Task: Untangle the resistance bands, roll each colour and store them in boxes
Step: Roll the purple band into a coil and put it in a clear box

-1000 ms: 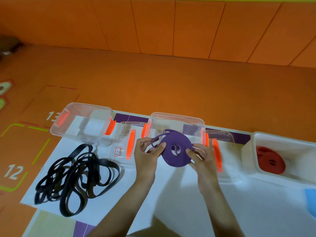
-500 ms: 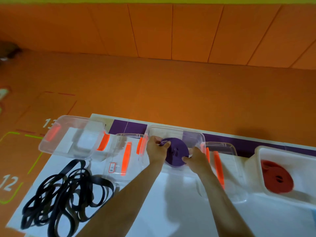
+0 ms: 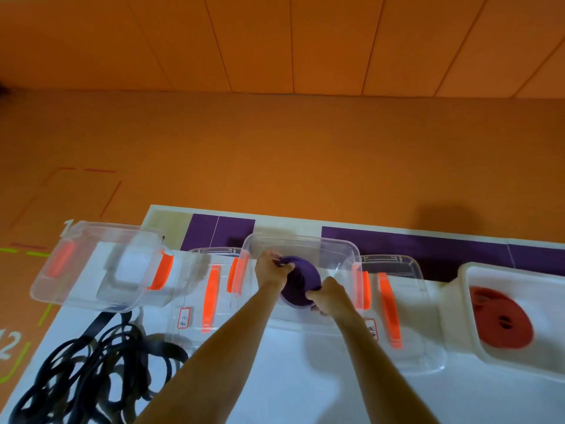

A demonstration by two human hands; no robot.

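As 2 hands clasp it, the rolled purple band (image 3: 301,281) sits inside the middle clear box (image 3: 342,249); left hand (image 3: 270,270) pinches its upper edge, right hand (image 3: 328,296) grips its lower rim; tangled black bands (image 3: 91,362) lie leftward; 1 red roll (image 3: 501,319) fills the white box (image 3: 477,270) rightward.

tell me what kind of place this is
Probably a gym or activity room: an orange panelled wall, an orange floor with painted numbered squares, and tangled black resistance bands.

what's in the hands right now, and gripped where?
Rolled purple band, held by both hands: left hand pinches its upper-left edge, right hand grips its lower-right edge.
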